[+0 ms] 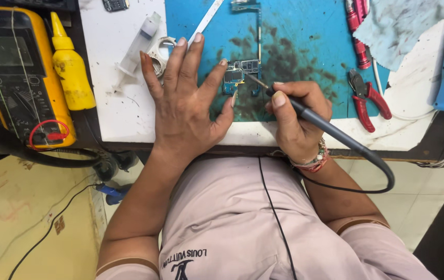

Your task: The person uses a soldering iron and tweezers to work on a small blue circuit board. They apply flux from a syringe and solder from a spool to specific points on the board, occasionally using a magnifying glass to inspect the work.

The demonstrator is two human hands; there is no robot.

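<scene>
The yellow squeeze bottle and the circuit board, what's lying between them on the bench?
In the head view, a clear syringe, a metal ring and the left hand lie between the yellow bottle and the circuit board.

Blue work mat [305, 31]: matt rubber, scorched dark patches. Soldering iron [310, 115]: black matt plastic grip, metal tip. Yellow squeeze bottle [71, 72]: glossy plastic. Cutters [367, 98]: red plastic handles. Cloth [398, 23]: stained fabric.
</scene>
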